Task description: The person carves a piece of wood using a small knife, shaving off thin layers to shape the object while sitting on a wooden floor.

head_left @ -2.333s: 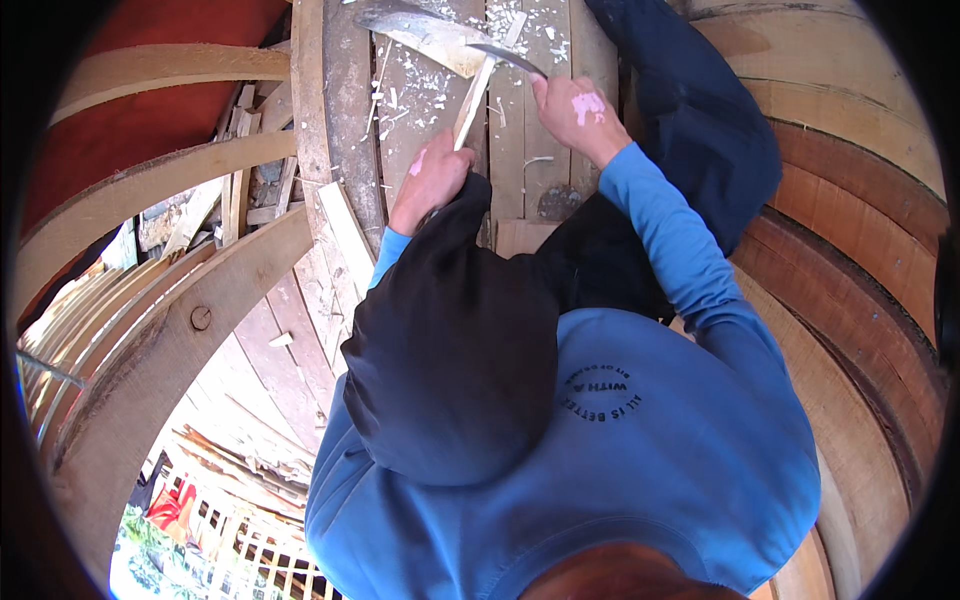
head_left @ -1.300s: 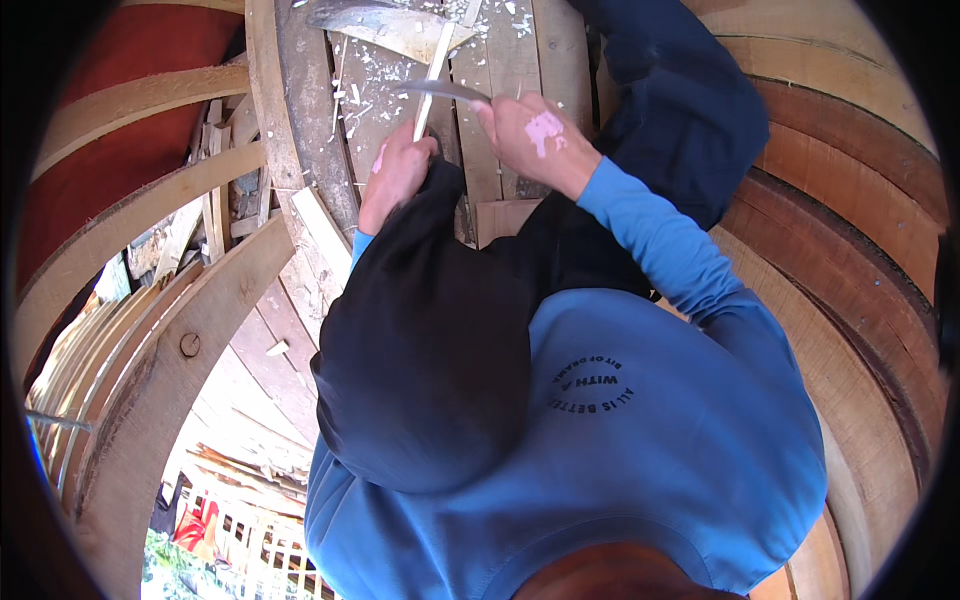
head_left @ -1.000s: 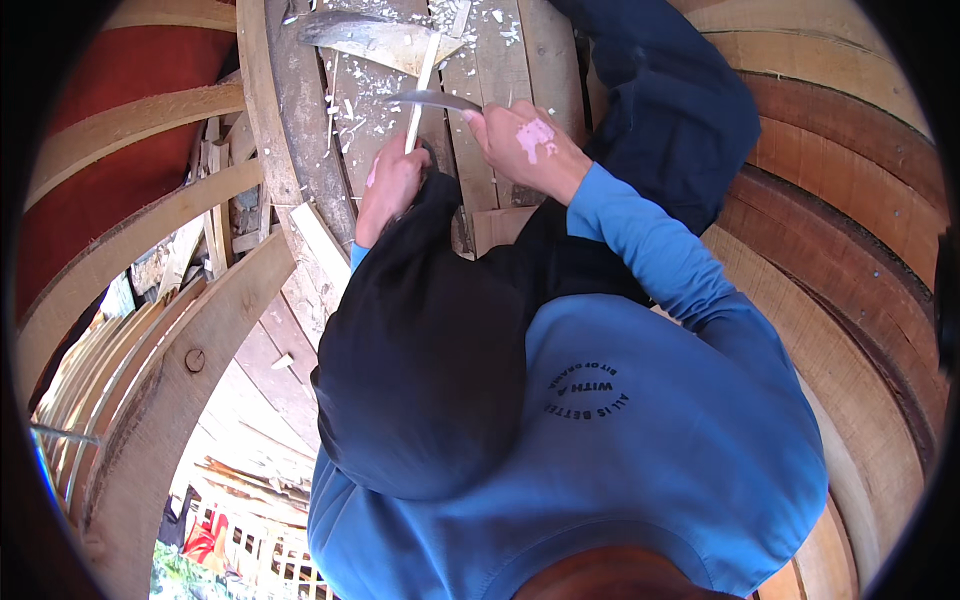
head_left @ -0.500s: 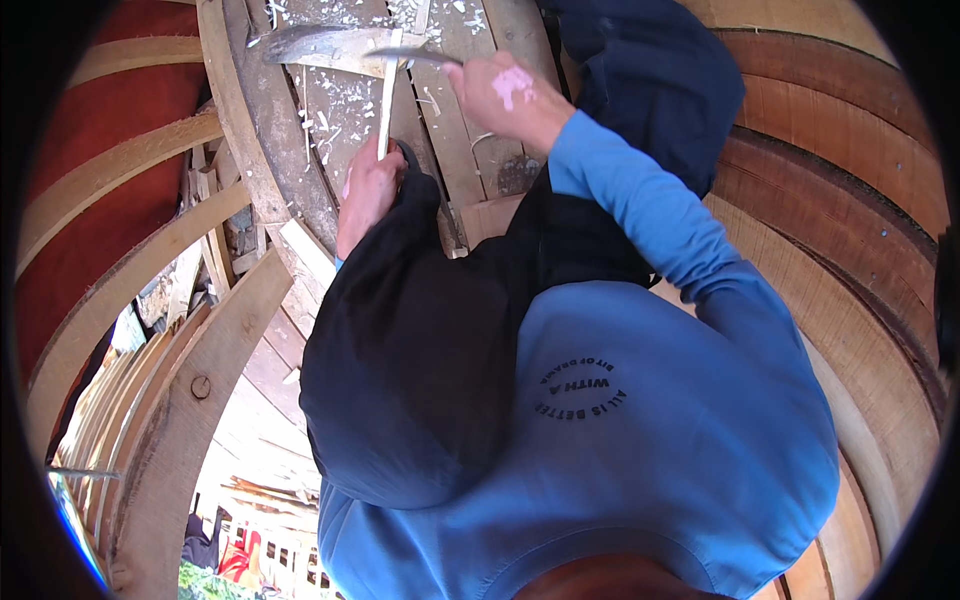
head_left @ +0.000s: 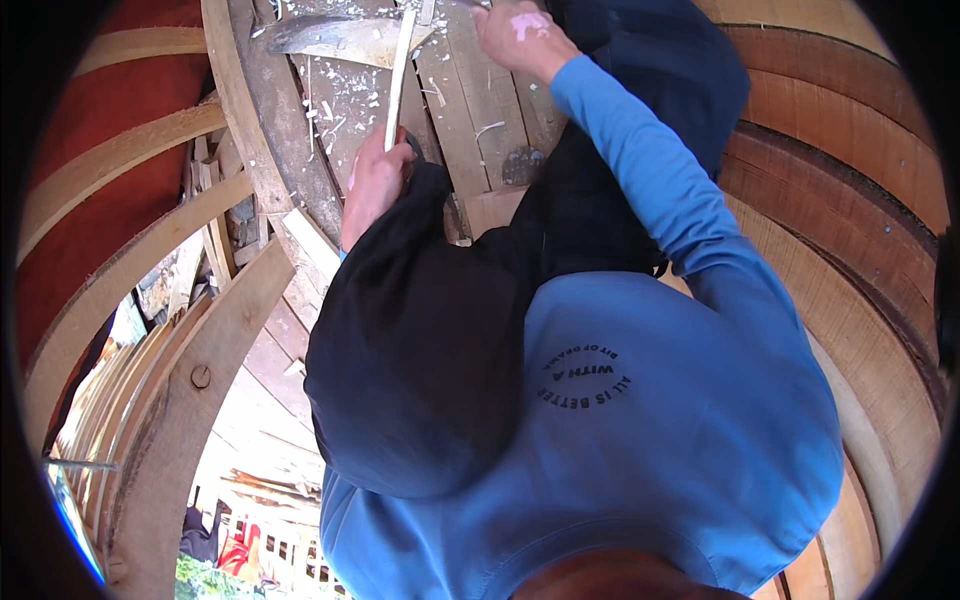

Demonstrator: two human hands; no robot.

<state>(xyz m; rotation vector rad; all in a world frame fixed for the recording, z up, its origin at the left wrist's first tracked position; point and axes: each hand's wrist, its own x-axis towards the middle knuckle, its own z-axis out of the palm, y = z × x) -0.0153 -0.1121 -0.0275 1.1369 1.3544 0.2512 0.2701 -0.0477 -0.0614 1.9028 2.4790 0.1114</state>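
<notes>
Gripped in my left hand [head_left: 378,180], close to my bent knee, is a narrow pale wooden strip [head_left: 400,85] that points up and away from me. Its far end crosses over a curved, tapering flat piece [head_left: 345,42], greyish at the left and paler at the right, lying on the planks. My right hand [head_left: 525,38] is up at the top edge, right of the strip and apart from it, closed on a knife [head_left: 475,3]. Only a dark bit of the knife shows; the picture's edge cuts off the rest.
Pale shavings [head_left: 350,100] litter the plank floor [head_left: 460,110]. Curved wooden ribs [head_left: 130,235] rise on the left before a dark red surface [head_left: 110,130]. Broad curved planks [head_left: 830,180] wall the right side. Scrap wood [head_left: 215,215] lies between the left ribs.
My right hand with the knife has moved up and to the right, away from the strip. The strip now tilts slightly more to the right in my left hand.
</notes>
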